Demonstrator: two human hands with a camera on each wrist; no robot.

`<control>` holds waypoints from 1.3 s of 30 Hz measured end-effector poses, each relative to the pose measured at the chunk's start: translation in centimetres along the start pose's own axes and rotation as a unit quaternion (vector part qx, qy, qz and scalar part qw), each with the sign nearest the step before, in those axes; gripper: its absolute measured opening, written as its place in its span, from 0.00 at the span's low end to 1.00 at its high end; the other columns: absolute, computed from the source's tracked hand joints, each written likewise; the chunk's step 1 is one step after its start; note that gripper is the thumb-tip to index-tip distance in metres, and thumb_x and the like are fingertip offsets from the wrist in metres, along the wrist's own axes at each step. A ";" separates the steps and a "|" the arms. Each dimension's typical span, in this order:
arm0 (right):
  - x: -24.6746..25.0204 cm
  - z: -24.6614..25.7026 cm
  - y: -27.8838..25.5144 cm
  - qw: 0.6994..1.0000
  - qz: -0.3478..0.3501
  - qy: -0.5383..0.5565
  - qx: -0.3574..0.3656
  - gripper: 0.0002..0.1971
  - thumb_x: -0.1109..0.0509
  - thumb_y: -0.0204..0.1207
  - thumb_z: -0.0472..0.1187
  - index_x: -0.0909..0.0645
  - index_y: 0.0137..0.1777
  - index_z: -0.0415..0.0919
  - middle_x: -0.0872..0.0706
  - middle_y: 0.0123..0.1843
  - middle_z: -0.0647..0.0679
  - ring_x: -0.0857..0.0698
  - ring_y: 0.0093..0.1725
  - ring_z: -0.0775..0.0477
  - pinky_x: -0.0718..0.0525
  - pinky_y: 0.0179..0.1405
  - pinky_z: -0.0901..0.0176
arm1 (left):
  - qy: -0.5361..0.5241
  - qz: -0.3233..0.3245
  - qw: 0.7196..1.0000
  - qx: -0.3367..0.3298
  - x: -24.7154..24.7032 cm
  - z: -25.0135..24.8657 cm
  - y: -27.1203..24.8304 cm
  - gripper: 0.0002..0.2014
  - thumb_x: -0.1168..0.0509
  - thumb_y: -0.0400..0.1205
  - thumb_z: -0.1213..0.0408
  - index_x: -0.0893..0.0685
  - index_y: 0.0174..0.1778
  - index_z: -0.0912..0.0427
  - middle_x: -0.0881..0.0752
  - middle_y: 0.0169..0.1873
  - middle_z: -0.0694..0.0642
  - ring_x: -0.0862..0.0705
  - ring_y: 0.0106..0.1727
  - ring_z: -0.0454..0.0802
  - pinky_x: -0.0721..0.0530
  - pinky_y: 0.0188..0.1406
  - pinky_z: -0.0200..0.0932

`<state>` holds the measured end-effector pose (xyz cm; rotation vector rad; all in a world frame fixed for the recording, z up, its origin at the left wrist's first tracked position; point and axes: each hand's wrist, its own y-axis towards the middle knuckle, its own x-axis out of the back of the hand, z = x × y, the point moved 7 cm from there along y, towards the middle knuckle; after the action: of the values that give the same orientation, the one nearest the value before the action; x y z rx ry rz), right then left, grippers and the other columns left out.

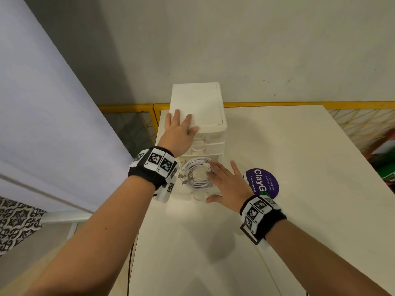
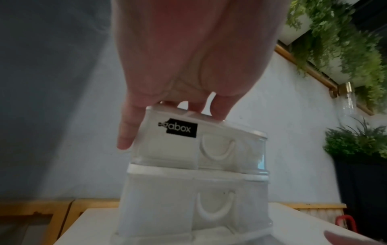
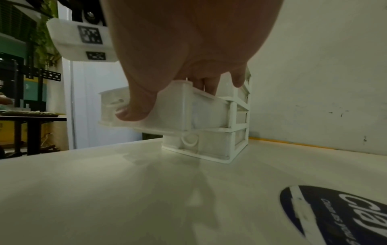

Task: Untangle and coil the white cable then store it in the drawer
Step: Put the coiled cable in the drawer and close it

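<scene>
The white cable (image 1: 196,166) lies coiled in a ring inside a pulled-out drawer (image 1: 184,195) of the small white drawer unit (image 1: 198,99); its plugs rest at the coil's left. My left hand (image 1: 179,130) lies flat on the unit's top, fingers straight, with the thumb hanging down the unit's (image 2: 178,207) side under the left hand (image 2: 188,58). My right hand (image 1: 228,184) is spread over the drawer's right front corner. Its straight fingers reach over the rim onto the coil. The right hand's (image 3: 188,49) thumb presses the drawer (image 3: 205,112) front.
The unit stands near the back left of a white table (image 1: 277,157). A round purple sticker (image 1: 265,180) sits just right of my right hand. A yellow rail (image 1: 277,104) runs behind the table against the wall. The table's left edge is close to my left arm.
</scene>
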<state>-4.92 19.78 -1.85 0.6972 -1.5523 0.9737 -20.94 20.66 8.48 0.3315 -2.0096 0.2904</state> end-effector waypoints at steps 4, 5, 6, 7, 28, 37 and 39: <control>0.8 -0.6 1.4 0.999 0.014 -0.032 -0.008 0.39 0.48 0.77 0.64 0.49 0.81 0.41 0.55 0.85 0.43 0.56 0.84 0.45 0.61 0.80 0.34 | 0.013 0.006 1.000 -0.010 0.0 0.3 0.1 0.27 0.54 0.87 0.50 0.45 0.83 0.54 0.54 0.84 0.63 0.62 0.83 0.65 0.56 0.81 0.57; 0.9 -0.7 1.9 0.999 0.021 -0.041 -0.015 0.38 0.48 0.78 0.63 0.49 0.80 0.40 0.54 0.85 0.42 0.56 0.84 0.45 0.60 0.80 0.35 | 0.012 0.009 1.000 -0.010 0.0 0.4 0.2 0.27 0.53 0.87 0.50 0.45 0.83 0.54 0.54 0.84 0.62 0.62 0.83 0.65 0.56 0.81 0.56; 0.8 -0.6 2.3 0.998 0.028 -0.050 -0.022 0.37 0.48 0.79 0.62 0.49 0.80 0.38 0.54 0.85 0.42 0.56 0.84 0.44 0.59 0.80 0.36 | 0.011 0.012 1.000 -0.010 0.0 0.4 0.2 0.27 0.53 0.87 0.50 0.45 0.83 0.53 0.54 0.84 0.62 0.62 0.83 0.64 0.55 0.81 0.56; 0.7 -0.5 2.6 0.997 0.032 -0.060 -0.026 0.37 0.49 0.80 0.61 0.50 0.81 0.38 0.54 0.85 0.41 0.57 0.84 0.44 0.58 0.81 0.37 | 0.010 0.015 1.000 -0.009 0.1 0.4 0.2 0.27 0.52 0.87 0.50 0.45 0.83 0.53 0.54 0.84 0.62 0.62 0.83 0.64 0.55 0.81 0.56; 2.1 0.4 4.7 0.981 -0.190 0.035 -0.032 0.21 0.26 0.59 0.30 0.17 0.55 0.33 0.11 0.44 0.37 0.11 0.45 0.35 0.12 0.48 0.48 | 0.046 -0.010 0.997 -0.066 -0.5 2.0 2.2 0.25 0.51 0.86 0.50 0.38 0.79 0.53 0.43 0.81 0.65 0.51 0.83 0.66 0.49 0.83 0.60; 2.8 -0.1 4.4 0.968 -0.247 0.035 -0.021 0.24 0.51 0.63 0.32 0.13 0.47 0.37 0.14 0.40 0.41 0.14 0.38 0.39 0.14 0.31 0.55 | 0.045 -0.025 0.996 -0.069 -0.7 2.3 2.7 0.25 0.49 0.84 0.47 0.34 0.76 0.51 0.39 0.78 0.65 0.46 0.82 0.66 0.45 0.81 0.61; 3.5 -0.6 4.7 0.966 -0.251 0.025 -0.058 0.19 0.45 0.63 0.32 0.12 0.42 0.43 0.18 0.35 0.46 0.17 0.37 0.41 0.20 0.32 0.57 | 0.048 -0.024 0.996 -0.068 -0.6 2.4 2.6 0.26 0.50 0.83 0.46 0.33 0.76 0.51 0.37 0.77 0.66 0.44 0.81 0.66 0.44 0.81 0.61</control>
<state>-9.39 22.83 0.60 0.9163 -1.2848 0.5130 -23.56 22.39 6.71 0.2756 -1.9129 0.1358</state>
